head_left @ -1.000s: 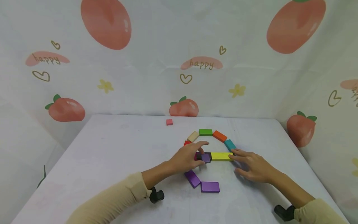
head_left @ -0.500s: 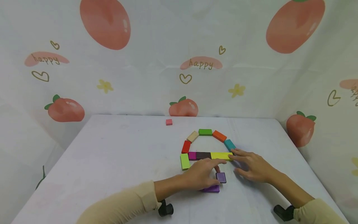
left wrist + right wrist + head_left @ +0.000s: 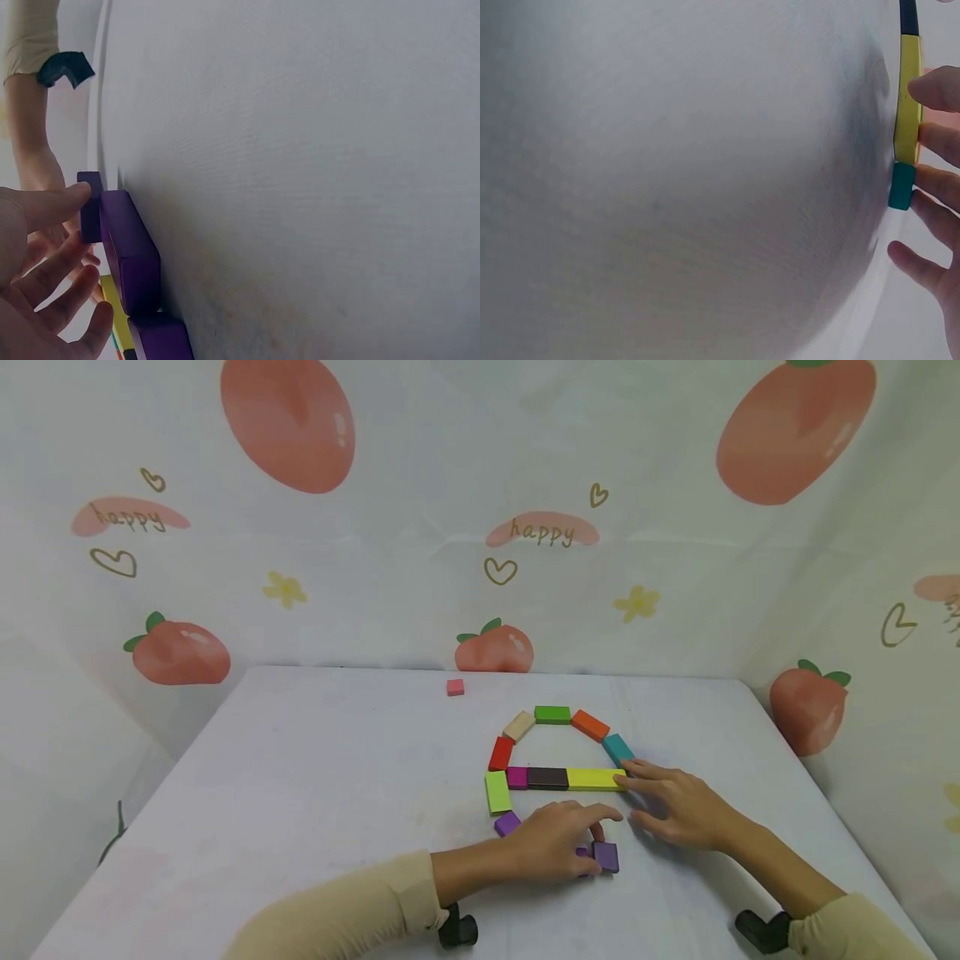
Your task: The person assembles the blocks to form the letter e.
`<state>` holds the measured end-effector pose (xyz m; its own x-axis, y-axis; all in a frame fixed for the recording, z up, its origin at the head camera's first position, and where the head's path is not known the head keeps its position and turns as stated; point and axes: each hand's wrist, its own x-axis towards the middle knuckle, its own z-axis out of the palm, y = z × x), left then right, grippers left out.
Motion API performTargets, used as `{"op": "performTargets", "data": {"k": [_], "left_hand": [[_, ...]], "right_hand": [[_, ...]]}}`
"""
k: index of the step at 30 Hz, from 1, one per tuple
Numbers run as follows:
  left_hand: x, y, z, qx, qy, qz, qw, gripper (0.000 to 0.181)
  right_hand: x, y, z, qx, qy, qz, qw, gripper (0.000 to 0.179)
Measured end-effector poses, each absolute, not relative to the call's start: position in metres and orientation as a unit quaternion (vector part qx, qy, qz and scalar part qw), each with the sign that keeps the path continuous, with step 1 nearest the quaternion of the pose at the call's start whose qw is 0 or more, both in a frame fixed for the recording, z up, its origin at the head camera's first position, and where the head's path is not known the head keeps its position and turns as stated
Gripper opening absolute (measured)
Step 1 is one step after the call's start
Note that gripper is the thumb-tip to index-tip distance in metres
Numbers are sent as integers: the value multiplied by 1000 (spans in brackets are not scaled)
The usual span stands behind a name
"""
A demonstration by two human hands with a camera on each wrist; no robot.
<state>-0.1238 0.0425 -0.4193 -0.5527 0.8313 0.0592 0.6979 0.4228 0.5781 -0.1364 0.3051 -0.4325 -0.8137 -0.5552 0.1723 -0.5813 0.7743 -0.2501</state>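
My left hand [image 3: 551,842] pinches a small purple block [image 3: 606,857] between thumb and finger. In the left wrist view the pinched block [image 3: 90,206] is at the right end of a longer purple block [image 3: 131,251] on the table. My hand mostly covers that longer block in the head view. Another purple block [image 3: 507,823] lies slanted behind the left wrist, below a lime-green block [image 3: 497,792]. My right hand [image 3: 678,806], fingers spread, rests by the right end of the yellow block [image 3: 595,779]. Its fingertips touch the yellow block and the teal block [image 3: 902,186].
Red [image 3: 501,753], beige [image 3: 519,727], green [image 3: 552,715] and orange [image 3: 590,724] blocks form an arch with the teal one. Magenta [image 3: 517,778] and dark [image 3: 547,779] blocks continue the yellow row leftward. A pink block [image 3: 455,687] lies alone near the white table's back edge.
My left hand has carried the small purple block from above the dark block toward the front and right, to the end of the front purple block. The right hand stays in place.
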Motion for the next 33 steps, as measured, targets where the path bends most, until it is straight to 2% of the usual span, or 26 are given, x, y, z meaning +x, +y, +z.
{"op": "performTargets", "data": {"k": [14,33], "left_hand": [[-126,45,-425,451,835,280,144,43],[-128,48,-426,449,829,294,160,43]], "right_hand": [[-137,305,-433,304,-939,154,44,46],[-137,306,-433,302,-940,152,46,47]]}}
